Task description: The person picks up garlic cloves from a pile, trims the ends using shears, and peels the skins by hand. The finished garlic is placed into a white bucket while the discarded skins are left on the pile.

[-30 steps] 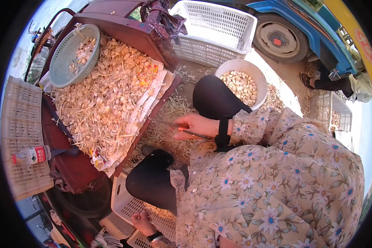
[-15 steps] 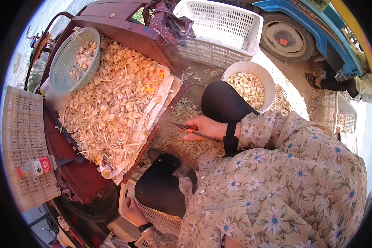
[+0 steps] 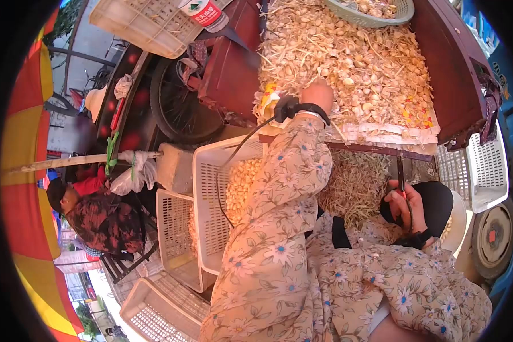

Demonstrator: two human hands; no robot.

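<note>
My left hand reaches onto the heap of garlic cloves and stalks on the cart, at its near left part. Its fingers are hidden among the garlic and behind the hand. My right hand is closed around dark shears with a red part, over my dark-clad knee, just below the cart's near edge. The blades point up toward that edge. A green plastic basket with some garlic in it rests at the far end of the heap.
White crates with peeled cloves stand at the lower left. Cut stalks lie below the cart. A bottle is at the top left. Another person sits at far left. A white crate is at right.
The view has swung left. My left hand has moved up from beside the crate below the cart onto the garlic heap. My right hand still holds the shears, now upright in view.
</note>
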